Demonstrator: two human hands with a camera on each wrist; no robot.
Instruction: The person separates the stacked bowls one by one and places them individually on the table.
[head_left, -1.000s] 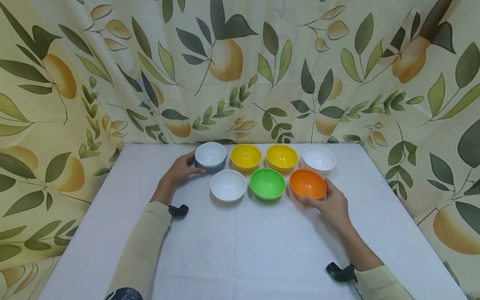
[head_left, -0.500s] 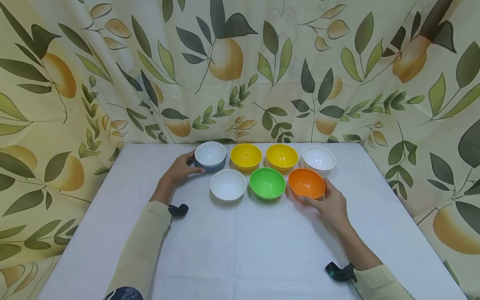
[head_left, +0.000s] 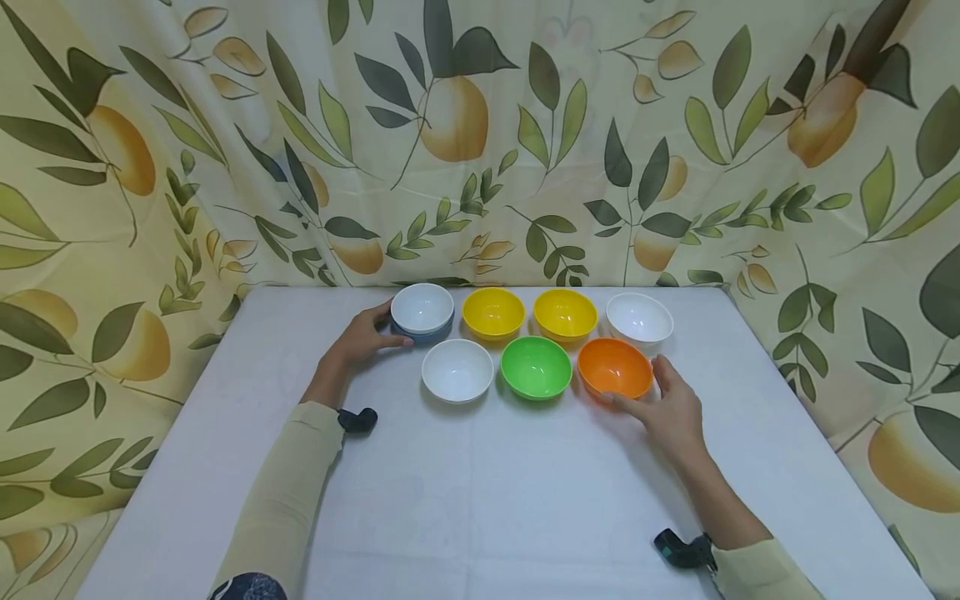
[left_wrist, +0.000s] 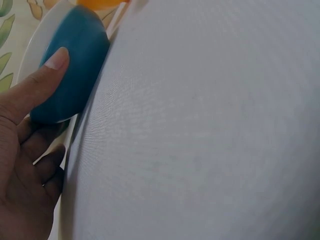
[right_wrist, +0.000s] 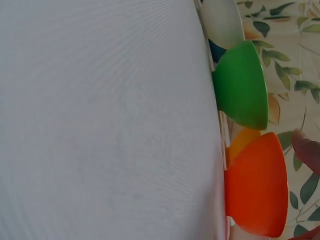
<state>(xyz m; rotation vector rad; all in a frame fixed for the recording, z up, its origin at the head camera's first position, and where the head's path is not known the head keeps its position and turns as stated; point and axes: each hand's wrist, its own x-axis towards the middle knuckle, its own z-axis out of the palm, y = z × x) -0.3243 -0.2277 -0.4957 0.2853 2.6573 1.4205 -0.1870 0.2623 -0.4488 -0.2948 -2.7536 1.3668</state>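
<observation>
At the back left of the table, a white bowl (head_left: 422,307) sits in a blue bowl (left_wrist: 80,65). My left hand (head_left: 365,337) holds the blue bowl from its left side, thumb pressed on the outer wall in the left wrist view and fingers partly hidden behind it. An orange bowl (head_left: 615,368) stands at the right end of the front row. Beside it is my right hand (head_left: 671,408), thumb and fingers spread around its near right side. A fingertip in the right wrist view (right_wrist: 305,145) stands apart from the orange bowl's rim.
A white bowl (head_left: 457,372) and a green bowl (head_left: 536,368) share the front row. Behind stand two yellow bowls (head_left: 492,315) and another white bowl (head_left: 640,318). A white cloth covers the table (head_left: 480,492); a fruit-patterned curtain (head_left: 465,200) hangs at its far edge.
My right hand has loosened from the orange bowl and drawn slightly right. The orange bowl shifted a touch left earlier. My left hand and the stacked bowls have not visibly moved.
</observation>
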